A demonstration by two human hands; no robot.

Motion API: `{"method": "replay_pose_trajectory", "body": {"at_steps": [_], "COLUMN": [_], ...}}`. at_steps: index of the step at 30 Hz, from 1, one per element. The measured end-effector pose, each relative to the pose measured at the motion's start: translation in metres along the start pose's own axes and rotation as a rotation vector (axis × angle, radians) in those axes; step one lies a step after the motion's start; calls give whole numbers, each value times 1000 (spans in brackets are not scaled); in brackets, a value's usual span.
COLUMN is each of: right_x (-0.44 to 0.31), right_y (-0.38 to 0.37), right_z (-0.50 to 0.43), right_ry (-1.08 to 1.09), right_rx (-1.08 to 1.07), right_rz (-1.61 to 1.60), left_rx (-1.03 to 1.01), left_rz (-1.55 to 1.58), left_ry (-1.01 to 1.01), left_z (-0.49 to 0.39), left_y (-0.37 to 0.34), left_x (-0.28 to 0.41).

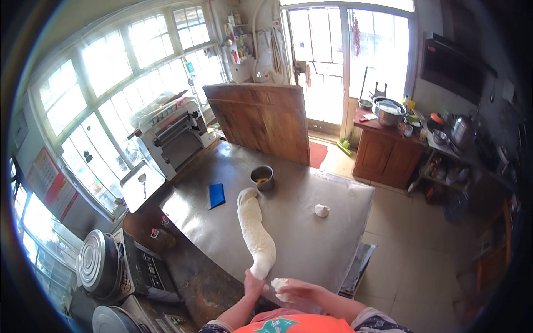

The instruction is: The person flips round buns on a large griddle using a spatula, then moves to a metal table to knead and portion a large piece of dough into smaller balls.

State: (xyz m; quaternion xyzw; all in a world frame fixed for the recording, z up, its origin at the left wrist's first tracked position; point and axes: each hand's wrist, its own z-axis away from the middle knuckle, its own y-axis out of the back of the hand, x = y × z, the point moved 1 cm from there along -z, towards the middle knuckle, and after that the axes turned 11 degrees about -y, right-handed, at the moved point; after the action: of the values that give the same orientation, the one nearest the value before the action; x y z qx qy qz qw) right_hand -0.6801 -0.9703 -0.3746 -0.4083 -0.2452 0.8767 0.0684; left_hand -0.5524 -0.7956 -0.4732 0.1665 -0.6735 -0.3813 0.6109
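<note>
A long, thick roll of white dough [255,233] lies across the metal-topped table [300,245], its near end tapering to my left hand [253,285]. The fingers of that hand are wrapped around this end. Just to the right, my right hand [296,290] holds a torn piece of dough [280,284], apart from the roll. A small lump of dough [321,210] sits alone on the right part of the tabletop. Close to the roll's far end stands a round metal bowl [262,178] with something yellow inside. A blue flat scraper or card [216,195] lies left of the roll.
A large wooden board [260,120] stands upright at the table's far edge. Left are a white tray [142,187] with a ladle, small bottles [155,233] and a lidded pot [93,262]. A dough-rolling machine [179,137] stands at the back left, a wooden cabinet [387,160] at the right.
</note>
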Motion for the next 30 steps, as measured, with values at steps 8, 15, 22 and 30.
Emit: {"method": "replay_pose_trajectory", "body": {"at_steps": [8,15,22,30], "right_x": [4,82,77,-52], "right_y": [125,53,15,-26], "right_z": [-44,-97,-93,21], "right_ry": [135,-335,-85,85], "right_rx": [431,-101,-50,44], "right_rz": [-986,-493,38,-31], "left_rx": [-447,-649,-340,69], "left_rz": [1209,456,182,-55], "left_ry": [404,55,-36,198], "left_z": [6,30,4,-13], "left_y": [13,16,-7,26], "left_x": [-3,30,47,-28]}}
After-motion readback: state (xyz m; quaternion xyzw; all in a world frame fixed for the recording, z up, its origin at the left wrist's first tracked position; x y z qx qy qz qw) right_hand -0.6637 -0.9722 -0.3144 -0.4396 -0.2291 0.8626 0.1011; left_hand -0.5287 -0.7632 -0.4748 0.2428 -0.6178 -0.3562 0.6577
